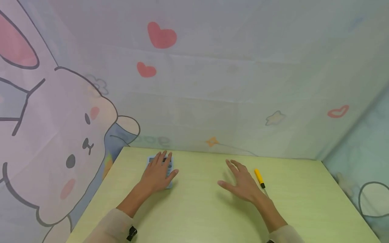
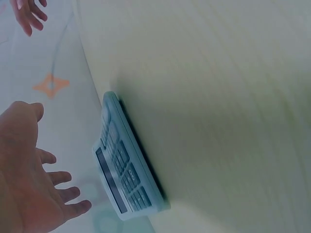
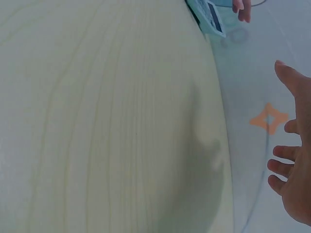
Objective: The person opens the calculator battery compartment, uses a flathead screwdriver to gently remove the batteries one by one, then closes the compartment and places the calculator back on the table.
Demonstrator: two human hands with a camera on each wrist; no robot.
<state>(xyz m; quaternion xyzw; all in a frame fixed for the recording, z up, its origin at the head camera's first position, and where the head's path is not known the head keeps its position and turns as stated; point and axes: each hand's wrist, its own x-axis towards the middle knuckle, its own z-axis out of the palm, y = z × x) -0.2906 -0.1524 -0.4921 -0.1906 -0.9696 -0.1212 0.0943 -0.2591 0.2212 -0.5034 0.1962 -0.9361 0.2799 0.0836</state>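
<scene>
I hold my left hand (image 1: 155,175) spread over the light-blue calculator (image 2: 129,167), which lies near the back edge of the table (image 1: 194,212), toward its left corner. From the left wrist, my palm and fingers are apart from the keys, and nothing is in my grip. The calculator's dark display strip (image 2: 111,179) faces the back edge, with the rows of keys on my side of it; from above, my fingers cover part of both.

My right hand (image 1: 243,185) hangs above the bare middle of the table, holding nothing, thumb wide of the slightly bent fingers, and its shadow falls on the pale wood-grained top. Just to its right lies a screwdriver (image 1: 259,177) with a yellow handle and a black collar; its thin shaft runs toward me and disappears behind my forearm.

My light sleeves (image 1: 110,224) reach to the wrists. Behind the table hangs a pale backdrop (image 1: 212,84) printed with a big rabbit (image 1: 54,141) at left, pink hearts (image 1: 161,37) and an orange four-pointed star (image 2: 59,83).
</scene>
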